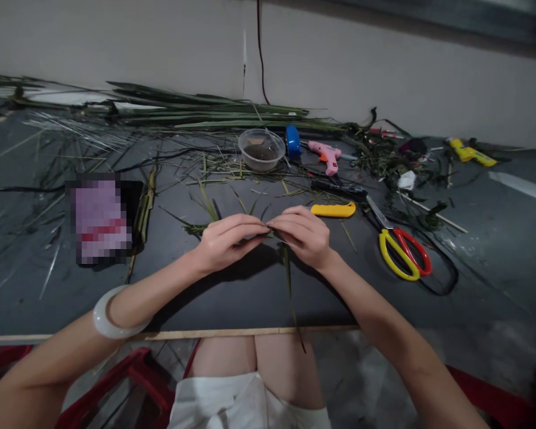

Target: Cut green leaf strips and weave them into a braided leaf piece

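My left hand [230, 241] and my right hand [306, 238] meet fingertip to fingertip over the dark table. Both are closed in a pinch on a green leaf strip [287, 277], whose long end hangs down past the table's front edge. More green blades [209, 201] stick out behind my left hand, and a tuft of leaf [193, 229] shows at its left side. How the leaf is folded between the fingers is hidden. Just behind my right hand lies a yellow-handled cutter [334, 210]. Scissors [395, 238] with red and yellow handles rest farther right.
Long green leaves [196, 110] lie along the wall. Leaf scraps surround a clear plastic bowl [261, 150], a blue object [293, 141] and a pink glue gun [327, 156]. A yellow glue gun [472, 153] sits far right. A blurred-out phone-like object [100, 220] lies left.
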A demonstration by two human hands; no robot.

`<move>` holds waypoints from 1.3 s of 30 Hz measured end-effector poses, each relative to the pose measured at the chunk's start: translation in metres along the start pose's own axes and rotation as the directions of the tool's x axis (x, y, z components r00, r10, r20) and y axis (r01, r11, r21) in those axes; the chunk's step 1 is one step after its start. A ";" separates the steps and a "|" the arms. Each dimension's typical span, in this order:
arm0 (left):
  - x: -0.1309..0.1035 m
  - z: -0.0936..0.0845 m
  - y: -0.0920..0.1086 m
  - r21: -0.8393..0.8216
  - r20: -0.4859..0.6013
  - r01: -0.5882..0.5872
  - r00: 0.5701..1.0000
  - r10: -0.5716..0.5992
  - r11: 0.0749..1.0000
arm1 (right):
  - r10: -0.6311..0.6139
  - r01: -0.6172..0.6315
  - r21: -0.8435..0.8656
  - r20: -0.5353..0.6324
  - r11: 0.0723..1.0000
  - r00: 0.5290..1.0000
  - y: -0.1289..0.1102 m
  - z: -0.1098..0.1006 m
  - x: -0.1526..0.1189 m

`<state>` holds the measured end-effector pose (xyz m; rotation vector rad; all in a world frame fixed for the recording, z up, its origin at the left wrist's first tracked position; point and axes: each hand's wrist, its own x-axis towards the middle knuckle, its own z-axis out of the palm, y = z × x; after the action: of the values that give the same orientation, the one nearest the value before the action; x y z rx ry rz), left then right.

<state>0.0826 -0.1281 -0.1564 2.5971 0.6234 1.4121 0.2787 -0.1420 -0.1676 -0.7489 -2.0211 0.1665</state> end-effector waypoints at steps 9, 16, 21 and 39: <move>-0.002 0.005 -0.006 -0.048 -0.035 -0.126 0.992 0.124 0.991 | -0.268 0.292 -0.289 0.119 0.912 0.956 -0.003 -0.020 0.011; -0.005 0.007 -0.008 -0.062 -0.013 -0.165 0.986 0.165 0.984 | -0.314 0.403 -0.343 0.285 0.849 0.905 -0.007 -0.029 0.011; -0.006 0.007 -0.010 -0.073 -0.016 -0.170 0.985 0.169 0.983 | -0.201 0.236 -0.209 0.176 0.949 0.964 -0.009 -0.021 0.010; -0.010 0.009 -0.015 0.008 0.007 -0.230 0.973 0.230 0.973 | -0.127 0.157 -0.289 0.122 0.944 0.984 -0.018 -0.011 -0.003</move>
<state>0.0810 -0.1181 -0.1735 2.7535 0.3366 1.4643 0.2809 -0.1595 -0.1564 -0.7886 -2.2172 -0.1930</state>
